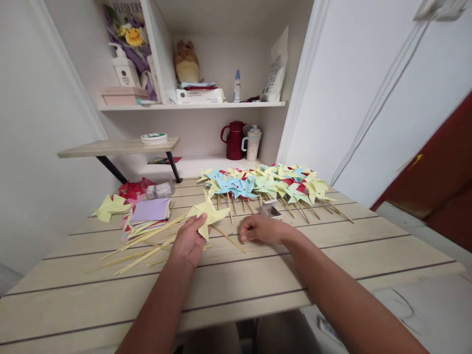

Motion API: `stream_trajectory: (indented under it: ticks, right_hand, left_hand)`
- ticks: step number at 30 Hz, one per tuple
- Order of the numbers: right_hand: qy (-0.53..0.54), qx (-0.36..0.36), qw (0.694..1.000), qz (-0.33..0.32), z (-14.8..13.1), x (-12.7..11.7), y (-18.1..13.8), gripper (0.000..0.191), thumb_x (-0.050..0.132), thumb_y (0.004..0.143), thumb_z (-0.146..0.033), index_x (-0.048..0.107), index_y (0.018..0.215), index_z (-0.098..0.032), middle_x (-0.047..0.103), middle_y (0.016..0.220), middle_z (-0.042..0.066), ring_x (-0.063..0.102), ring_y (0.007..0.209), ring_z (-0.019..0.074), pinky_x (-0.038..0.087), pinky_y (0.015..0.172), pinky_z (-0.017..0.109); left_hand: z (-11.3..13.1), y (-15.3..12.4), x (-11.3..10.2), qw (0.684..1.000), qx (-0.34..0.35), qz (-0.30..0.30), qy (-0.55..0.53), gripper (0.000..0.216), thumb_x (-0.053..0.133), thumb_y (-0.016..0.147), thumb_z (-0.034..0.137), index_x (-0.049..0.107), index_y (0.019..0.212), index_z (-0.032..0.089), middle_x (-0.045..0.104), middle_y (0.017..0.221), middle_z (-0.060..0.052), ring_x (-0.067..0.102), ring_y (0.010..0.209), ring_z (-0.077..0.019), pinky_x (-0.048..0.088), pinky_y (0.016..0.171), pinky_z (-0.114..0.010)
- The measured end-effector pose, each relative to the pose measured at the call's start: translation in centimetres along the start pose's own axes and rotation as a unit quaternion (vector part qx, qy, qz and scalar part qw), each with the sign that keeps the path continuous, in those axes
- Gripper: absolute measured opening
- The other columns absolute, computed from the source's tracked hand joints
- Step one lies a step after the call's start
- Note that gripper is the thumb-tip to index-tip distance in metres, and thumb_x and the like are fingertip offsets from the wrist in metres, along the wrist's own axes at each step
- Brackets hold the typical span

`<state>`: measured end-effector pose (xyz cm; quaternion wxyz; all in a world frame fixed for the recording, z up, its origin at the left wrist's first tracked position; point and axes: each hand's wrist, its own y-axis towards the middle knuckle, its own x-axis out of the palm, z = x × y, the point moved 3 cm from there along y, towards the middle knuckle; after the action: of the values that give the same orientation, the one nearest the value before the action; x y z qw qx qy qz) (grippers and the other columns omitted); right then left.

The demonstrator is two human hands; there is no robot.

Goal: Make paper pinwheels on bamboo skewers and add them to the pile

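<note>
In my left hand [190,238] is a pale yellow paper pinwheel [209,215], its blades spread and my thumb pressed on it. A thin wooden stick [231,240] slants out from under the pinwheel towards the lower right; whether it is joined to the pinwheel I cannot tell. Just right of it, my right hand [260,228] is low over the table with thumb and fingertips together. Something tiny glints at those fingertips, too small to name. Behind the right hand stands a small open box [272,210].
Many finished pinwheels on sticks [265,184] lie at the back right. To the left are loose sticks [136,253], a stack of coloured paper squares [150,210], a yellow folded paper [110,207] and a clear box [159,190]. A small raised shelf [121,146] stands behind.
</note>
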<state>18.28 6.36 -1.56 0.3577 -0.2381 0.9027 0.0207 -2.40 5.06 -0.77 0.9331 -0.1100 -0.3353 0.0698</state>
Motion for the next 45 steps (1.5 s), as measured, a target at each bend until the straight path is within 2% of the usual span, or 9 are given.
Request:
stream_trajectory:
  ticks: [4,11,17,21,25,29,32,40,45]
  right_hand:
    - [0.011,0.003,1.0,-0.021,-0.2,0.0,0.0,0.007,0.066,0.071,-0.012,0.069,0.068,-0.017,0.066,0.067,-0.001,0.055,0.063,0.0129,0.039,0.061,0.023]
    - [0.038,0.011,0.999,0.016,-0.2,0.3,0.2,0.015,0.073,0.063,-0.009,0.062,0.067,-0.018,0.054,0.06,-0.006,0.046,0.057,0.01,0.032,0.055,0.022]
    - [0.089,0.01,0.995,0.047,-0.3,0.3,0.1,0.004,0.064,0.075,-0.015,0.065,0.072,-0.018,0.056,0.062,-0.003,0.045,0.056,0.0098,0.032,0.055,0.022]
    - [0.14,0.014,0.989,0.038,0.1,0.0,-0.7,0.012,0.06,0.081,-0.025,0.069,0.08,-0.016,0.056,0.062,-0.001,0.046,0.055,0.0108,0.034,0.052,0.023]
    - [0.165,0.001,0.986,0.029,0.8,-0.1,-2.8,0.015,0.064,0.078,-0.027,0.071,0.086,-0.016,0.059,0.067,0.0,0.048,0.059,0.0114,0.036,0.055,0.023]
    - [0.119,-0.061,0.988,0.071,0.8,0.4,-5.0,0.009,0.067,0.077,-0.024,0.074,0.08,-0.018,0.065,0.083,0.004,0.058,0.075,0.0154,0.045,0.07,0.027]
    - [0.092,-0.081,0.989,0.088,0.5,0.9,-5.5,0.011,0.066,0.081,-0.024,0.075,0.079,-0.019,0.066,0.085,0.005,0.062,0.08,0.0172,0.047,0.075,0.029]
    - [0.102,-0.08,0.99,0.057,0.6,1.0,-5.2,0.007,0.073,0.075,-0.022,0.077,0.082,-0.021,0.06,0.085,0.003,0.059,0.076,0.0159,0.046,0.07,0.028]
    - [0.098,-0.085,0.991,0.043,0.4,1.2,-5.7,0.006,0.072,0.077,-0.022,0.077,0.082,-0.021,0.06,0.086,0.003,0.059,0.076,0.0153,0.045,0.07,0.027]
  left_hand:
    - [-0.1,0.0,0.1,1.0,0.003,0.005,-0.001,0.013,0.068,0.08,-0.002,0.068,0.08,0.012,0.072,0.082,-0.004,0.065,0.068,-0.0094,0.053,0.056,-0.017]
    - [0.0,0.0,0.0,1.0,0.002,0.009,0.004,0.014,0.066,0.081,-0.002,0.068,0.081,0.011,0.072,0.083,-0.003,0.066,0.069,-0.0094,0.053,0.056,-0.018]
    - [0.1,-0.2,0.1,1.0,0.0,0.003,0.003,0.014,0.064,0.082,-0.002,0.069,0.079,0.01,0.073,0.086,-0.004,0.066,0.071,-0.0104,0.053,0.055,-0.019]
    - [0.1,-0.2,0.2,1.0,0.005,-0.009,-0.001,0.016,0.063,0.082,-0.003,0.07,0.078,0.01,0.072,0.085,-0.005,0.067,0.072,-0.0116,0.052,0.054,-0.02]
    - [0.1,-0.3,0.2,1.0,0.004,-0.005,-0.009,0.017,0.064,0.081,-0.005,0.068,0.075,0.01,0.071,0.082,-0.003,0.067,0.072,-0.0114,0.052,0.054,-0.02]
    - [0.0,-0.2,0.1,1.0,0.011,-0.011,-0.004,0.016,0.065,0.08,-0.004,0.069,0.076,0.01,0.071,0.086,-0.004,0.066,0.074,-0.0112,0.052,0.055,-0.02]
    - [-0.1,-0.1,-0.2,1.0,0.019,-0.014,0.0,0.015,0.067,0.08,-0.003,0.068,0.073,0.011,0.071,0.084,-0.003,0.066,0.075,-0.0112,0.053,0.056,-0.02]
    - [0.0,-0.3,0.1,1.0,0.009,-0.022,0.007,0.017,0.064,0.081,-0.004,0.069,0.078,0.011,0.072,0.087,-0.004,0.066,0.078,-0.0115,0.053,0.056,-0.019]
    - [0.0,-0.3,0.1,1.0,0.011,-0.018,0.012,0.015,0.066,0.079,-0.003,0.07,0.079,0.011,0.072,0.088,-0.004,0.066,0.078,-0.0117,0.054,0.059,-0.02]
